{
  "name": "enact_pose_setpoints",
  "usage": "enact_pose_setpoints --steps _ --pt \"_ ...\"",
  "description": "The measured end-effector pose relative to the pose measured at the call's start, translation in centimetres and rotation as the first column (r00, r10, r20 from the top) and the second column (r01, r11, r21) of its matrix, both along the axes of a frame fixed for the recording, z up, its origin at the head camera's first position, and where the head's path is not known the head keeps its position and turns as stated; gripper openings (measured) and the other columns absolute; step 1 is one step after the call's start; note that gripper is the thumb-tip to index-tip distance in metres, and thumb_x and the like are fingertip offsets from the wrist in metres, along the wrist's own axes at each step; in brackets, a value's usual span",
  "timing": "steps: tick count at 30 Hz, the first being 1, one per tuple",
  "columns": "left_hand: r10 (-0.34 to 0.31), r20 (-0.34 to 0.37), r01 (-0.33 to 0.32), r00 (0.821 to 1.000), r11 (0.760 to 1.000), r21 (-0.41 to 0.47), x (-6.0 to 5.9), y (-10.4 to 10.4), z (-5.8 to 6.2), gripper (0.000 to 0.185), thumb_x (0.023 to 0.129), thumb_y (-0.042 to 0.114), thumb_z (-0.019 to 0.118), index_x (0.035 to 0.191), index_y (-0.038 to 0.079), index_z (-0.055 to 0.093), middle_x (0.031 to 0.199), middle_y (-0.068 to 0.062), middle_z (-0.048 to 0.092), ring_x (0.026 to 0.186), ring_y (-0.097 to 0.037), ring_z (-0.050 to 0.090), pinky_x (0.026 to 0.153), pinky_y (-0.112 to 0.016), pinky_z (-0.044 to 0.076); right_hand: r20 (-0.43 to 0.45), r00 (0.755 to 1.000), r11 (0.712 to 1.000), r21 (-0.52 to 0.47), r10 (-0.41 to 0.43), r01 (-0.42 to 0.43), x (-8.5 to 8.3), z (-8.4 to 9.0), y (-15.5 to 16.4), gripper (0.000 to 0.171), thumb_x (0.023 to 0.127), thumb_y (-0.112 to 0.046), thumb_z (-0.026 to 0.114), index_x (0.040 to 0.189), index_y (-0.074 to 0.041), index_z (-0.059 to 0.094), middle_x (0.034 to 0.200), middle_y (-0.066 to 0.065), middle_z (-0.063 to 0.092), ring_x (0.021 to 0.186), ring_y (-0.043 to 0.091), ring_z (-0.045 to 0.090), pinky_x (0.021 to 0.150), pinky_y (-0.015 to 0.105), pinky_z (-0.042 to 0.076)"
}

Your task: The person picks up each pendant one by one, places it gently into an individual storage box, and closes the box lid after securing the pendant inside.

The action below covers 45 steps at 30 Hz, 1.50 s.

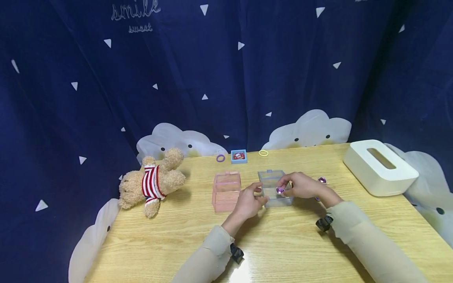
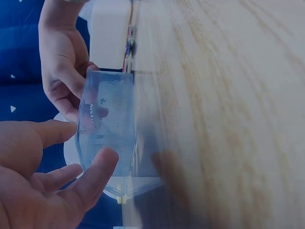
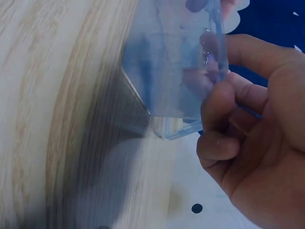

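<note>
We see a small clear blue plastic box with its lid up, standing on the wooden table near the middle, just beside a matching pink plastic box on its left. Its walls are see-through, and in the left wrist view a fine line of tiny beads shows through one of them. The right hand reaches over the blue box from the right, its fingers curled and pinching a small purple gem above the open compartment. The left hand rests at the box's near left corner with fingers loosely extended, touching the wall rather than wrapping it. Another purple gem lies on the table just beyond the right hand. Toward the back edge sit a purple hair ring, a small blue square case with something red inside, and a yellow hair ring. A teddy bear in a red-striped shirt lies on its side at the left, and a white tissue box stands at the right, well apart from the hands. On the dark blue curtain behind, we can read "smile" and "sweet" in pale script, above white cloud shapes.
</note>
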State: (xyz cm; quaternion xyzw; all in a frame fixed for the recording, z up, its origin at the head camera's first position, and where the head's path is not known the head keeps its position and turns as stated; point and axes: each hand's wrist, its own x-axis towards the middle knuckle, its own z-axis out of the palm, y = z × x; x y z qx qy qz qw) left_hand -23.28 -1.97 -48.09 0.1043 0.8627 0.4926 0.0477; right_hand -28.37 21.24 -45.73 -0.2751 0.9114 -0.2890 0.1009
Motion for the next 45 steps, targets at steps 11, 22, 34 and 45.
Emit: enact_pose_setpoints --steps 11,22,34,45 --pt "0.001 -0.01 -0.001 1.0 1.0 -0.008 -0.2 0.0 -0.1 0.057 0.088 0.015 0.076 0.14 0.005 0.055 0.12 -0.018 0.068 0.091 -0.017 0.074 0.069 -0.02 0.057 -0.036 0.998 0.997 0.067 0.047 -0.045 -0.6 -0.9 -0.2 0.023 0.08 -0.017 0.08 0.102 -0.017 0.074 0.094 -0.007 0.072 0.092 0.02 0.066 0.082 0.031 0.052" --pt "0.005 -0.01 -0.005 1.0 1.0 -0.017 0.0 0.0 -0.1 0.057 0.088 0.016 0.076 0.14 0.006 0.055 0.121 -0.018 0.068 0.093 -0.019 0.075 0.072 -0.022 0.059 -0.032 0.999 0.996 0.079 0.037 -0.034 -0.8 -1.1 -0.3 0.029 0.081 -0.019 0.08 0.108 -0.01 0.074 0.094 -0.005 0.074 0.091 0.018 0.067 0.08 0.031 0.053" --pt "0.007 -0.028 -0.008 1.0 0.999 -0.038 -0.1 0.0 -0.1 0.057 0.088 0.017 0.076 0.14 0.007 0.056 0.121 -0.019 0.069 0.093 -0.021 0.075 0.073 -0.024 0.06 0.0 1.0 1.0 -0.025 0.003 -0.003 -0.6 -0.1 0.9 0.025 0.089 -0.016 0.073 0.113 -0.01 0.072 0.102 0.001 0.073 0.096 0.019 0.065 0.078 0.03 0.051" --pt "0.001 -0.027 -0.002 1.0 0.999 -0.036 0.1 0.0 -0.1 0.057 0.089 0.017 0.075 0.141 0.006 0.054 0.122 -0.019 0.068 0.095 -0.023 0.075 0.075 -0.026 0.06 -0.038 0.992 0.992 -0.061 -0.116 0.114 -0.5 0.8 3.4 0.027 0.089 -0.02 0.075 0.114 -0.012 0.072 0.098 -0.002 0.072 0.08 0.014 0.061 0.07 0.024 0.05"
